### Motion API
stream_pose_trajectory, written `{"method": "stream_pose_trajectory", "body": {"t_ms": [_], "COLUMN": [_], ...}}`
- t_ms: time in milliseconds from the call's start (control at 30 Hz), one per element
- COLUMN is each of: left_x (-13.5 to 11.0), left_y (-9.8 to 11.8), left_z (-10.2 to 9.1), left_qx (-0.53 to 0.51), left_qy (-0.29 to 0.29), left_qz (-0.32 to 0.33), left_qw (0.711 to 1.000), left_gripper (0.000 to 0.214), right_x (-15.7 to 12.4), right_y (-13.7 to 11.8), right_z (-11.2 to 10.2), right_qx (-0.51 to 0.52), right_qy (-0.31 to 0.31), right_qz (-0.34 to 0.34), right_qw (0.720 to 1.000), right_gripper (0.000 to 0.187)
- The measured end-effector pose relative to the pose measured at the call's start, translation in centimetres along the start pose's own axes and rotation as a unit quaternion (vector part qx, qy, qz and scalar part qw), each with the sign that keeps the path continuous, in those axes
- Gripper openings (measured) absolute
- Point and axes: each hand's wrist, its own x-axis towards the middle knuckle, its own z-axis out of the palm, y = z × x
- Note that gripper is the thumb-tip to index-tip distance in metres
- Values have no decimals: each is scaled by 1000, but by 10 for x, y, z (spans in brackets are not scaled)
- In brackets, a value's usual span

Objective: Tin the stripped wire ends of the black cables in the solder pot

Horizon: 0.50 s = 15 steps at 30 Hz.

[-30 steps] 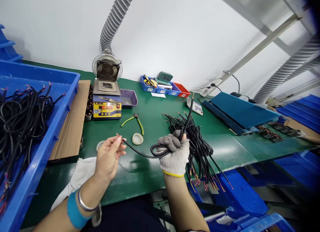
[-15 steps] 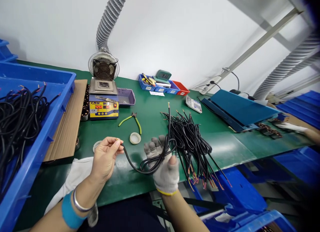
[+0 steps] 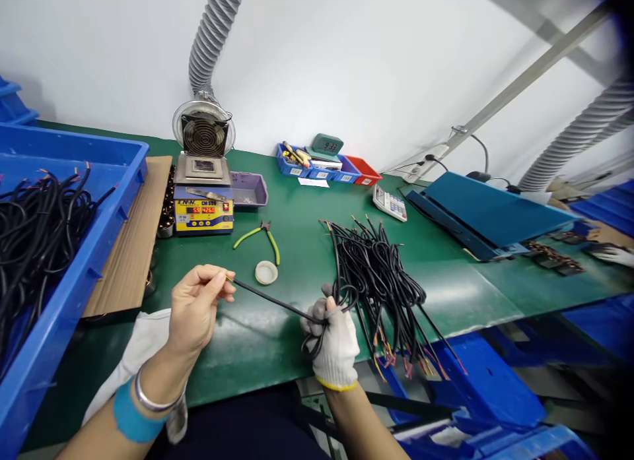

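The left hand [image 3: 201, 301] is pinching one end of a black cable [image 3: 270, 301] between thumb and fingertips, the grip fully closed on it. The gloved right hand [image 3: 334, 341] is curling firmly around the coiled remainder; half a second earlier, its palm was lying open beneath the loops. The span between the hands, previously sagging in a curve, is now running nearly straight, and the left hand is sitting slightly farther left in the view.

The cable is hanging in the air over the green workbench [image 3: 238, 354], near its front edge. Its jacket is showing a smooth, slim, round form; the pinched end is exposing fine, yellowish wire. The long axis of the span is sloping from the right fist up toward the left hand, the exposed end pointing left. A further length is rising from the fist, overlapping the left side of a cable bundle [image 3: 381, 268] whose stripped, coloured ends are fanning toward the front edge.

The glove is presenting white ribbed knit, grey finger coverings and a yellow hem, with the thumb tip showing bare. Green-handled cutters [image 3: 274, 245] are lying spread beside a shallow round dish [image 3: 266, 272]. Farther left, corrugated cardboard [image 3: 131, 242] is lying alongside a blue plastic crate [image 3: 74, 140].
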Motion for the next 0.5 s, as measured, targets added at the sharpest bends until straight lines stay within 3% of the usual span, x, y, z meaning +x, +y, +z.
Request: {"method": "stream_pose_trajectory", "body": {"t_ms": [100,167,267,400,500], "left_x": [8,12,9,-1,-1], "left_y": [16,23,18,0,-6], "left_z": [-7,-8,-1,7,2], "left_qx": [-42,-73,-19,64,139], "left_qy": [69,132,58,-21,-92], "left_qz": [49,124,112,-3,-80], "left_qw": [996,981,992,998,983], "left_gripper": [12,14,9,19,34], "right_x": [9,17,29,40,46], "right_y": [-21,-37,-55,-65,-65], "right_z": [-4,-7,-8,2,13], "right_qx": [48,79,87,109,125], "right_qy": [25,48,43,-9,-22], "right_qz": [-37,-66,-78,-56,-21], "right_qw": [998,994,992,992,992], "right_gripper": [30,25,23,24,18]}}
